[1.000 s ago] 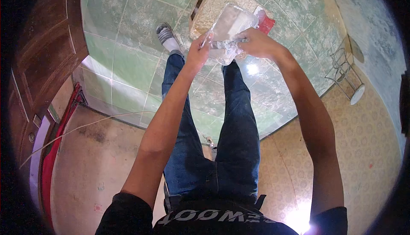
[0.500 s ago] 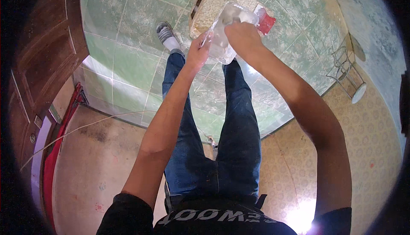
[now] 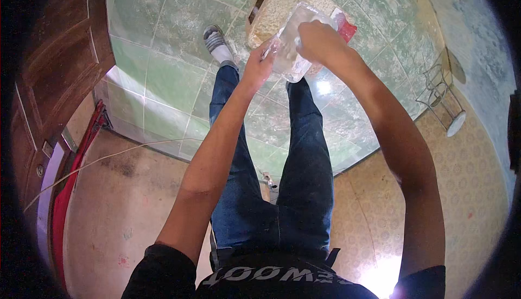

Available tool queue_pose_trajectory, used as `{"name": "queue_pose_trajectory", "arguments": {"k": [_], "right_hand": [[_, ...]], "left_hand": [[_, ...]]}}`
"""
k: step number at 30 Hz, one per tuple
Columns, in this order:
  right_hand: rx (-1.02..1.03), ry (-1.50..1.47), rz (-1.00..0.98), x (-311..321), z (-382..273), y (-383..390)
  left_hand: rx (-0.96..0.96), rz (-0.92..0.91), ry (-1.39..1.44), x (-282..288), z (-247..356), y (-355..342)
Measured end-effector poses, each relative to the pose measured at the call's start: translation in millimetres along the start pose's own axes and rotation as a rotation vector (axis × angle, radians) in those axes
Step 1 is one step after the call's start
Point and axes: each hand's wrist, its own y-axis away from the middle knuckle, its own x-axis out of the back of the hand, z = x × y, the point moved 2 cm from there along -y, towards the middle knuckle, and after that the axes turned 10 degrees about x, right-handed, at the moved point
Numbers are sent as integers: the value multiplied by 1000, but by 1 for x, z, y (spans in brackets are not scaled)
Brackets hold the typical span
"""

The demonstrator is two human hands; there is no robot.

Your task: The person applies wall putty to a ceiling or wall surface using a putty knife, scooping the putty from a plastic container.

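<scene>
Clear crinkled plastic bag [image 3: 293,41] held between both hands above green tiled floor [image 3: 163,65]. Right hand [image 3: 320,41] grasps top; left hand [image 3: 259,65] pinches left edge. Bag's long axis runs up-right.

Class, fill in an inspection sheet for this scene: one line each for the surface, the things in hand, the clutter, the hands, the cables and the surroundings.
Surface: green tiled floor, worn and stained; a patterned yellowish floor to the right.
Things in hand: clear plastic bag, crumpled, held up in front of the person with both hands.
Clutter: red-and-white item behind the bag, kind unclear; woven beige box on the tiles.
Hands: left hand grips the bag's left edge; right hand closes over its top.
Cables: thin pale cord running across the bare floor at left.
Surroundings: brown wooden door at left; wire stand at right.
</scene>
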Motion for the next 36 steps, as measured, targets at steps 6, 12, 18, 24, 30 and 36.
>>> {"name": "queue_pose_trajectory", "arguments": {"k": [6,12,18,24,30,36], "right_hand": [[34,51,188,-23,0,-3],[75,-1,118,-59,-12,7],[-2,-71,39,-33,1,6],[-15,-5,203,-23,12,1],[53,11,197,-49,0,2],[21,-58,144,-60,5,-1]], "left_hand": [[-20,19,17,-8,5,1],[33,13,86,-7,4,1],[-9,42,22,-3,-3,0],[-48,36,56,-9,8,3],[103,11,21,-13,11,3],[2,-3,-31,-9,1,3]]}}
